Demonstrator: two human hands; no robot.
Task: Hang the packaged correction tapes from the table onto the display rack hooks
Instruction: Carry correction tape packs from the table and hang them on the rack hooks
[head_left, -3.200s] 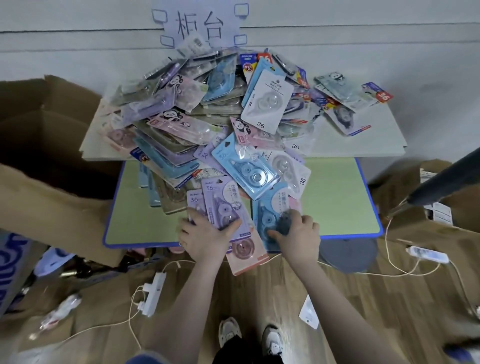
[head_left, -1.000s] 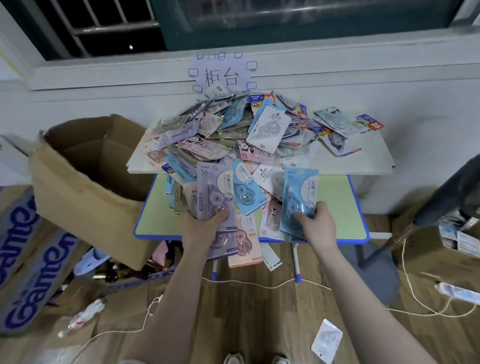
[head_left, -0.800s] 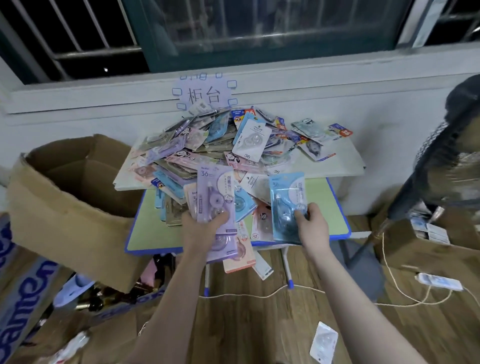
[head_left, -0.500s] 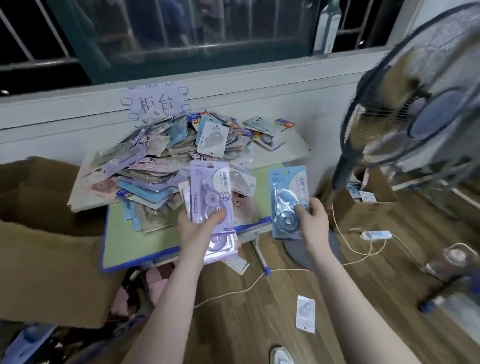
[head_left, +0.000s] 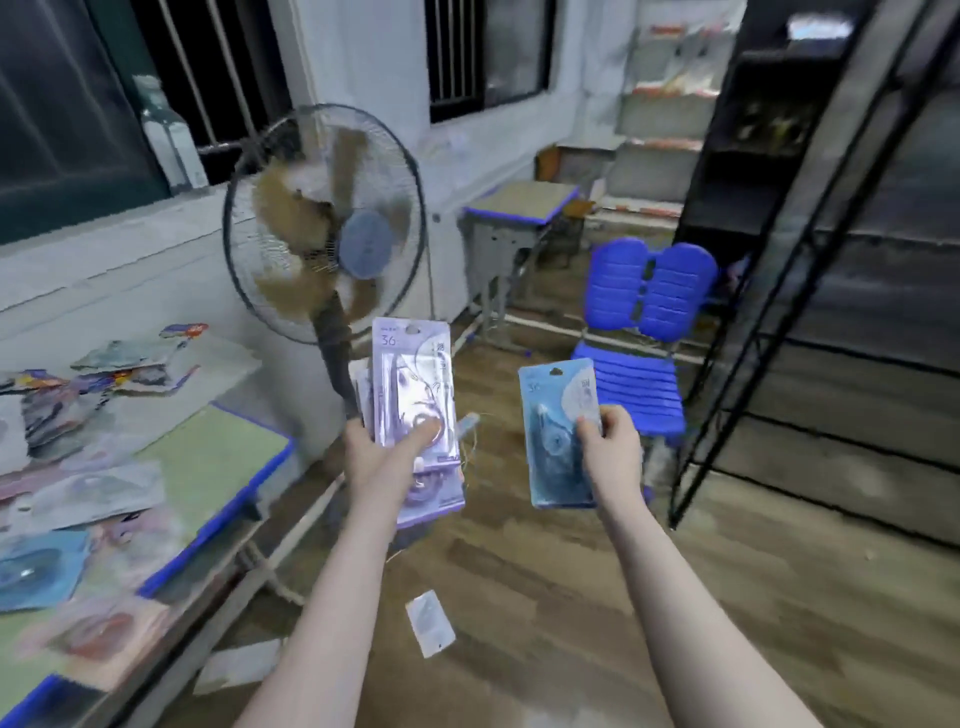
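Purple packs (head_left: 415, 415) pinched in left hand (head_left: 376, 457), blue pack (head_left: 558, 431) pinched in right hand (head_left: 613, 454), none hung yet, many more on table (head_left: 208, 457) left of both, rack (head_left: 810, 234) far right.

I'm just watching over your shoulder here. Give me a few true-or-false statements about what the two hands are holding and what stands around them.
1. The left hand holds purple packs. True.
2. The right hand is empty. False: it pinches a blue pack.
3. A standing fan rises behind the left hand's packs. True.
4. The chair is red. False: it is blue.
5. One pack lies on the floor between the forearms. True.
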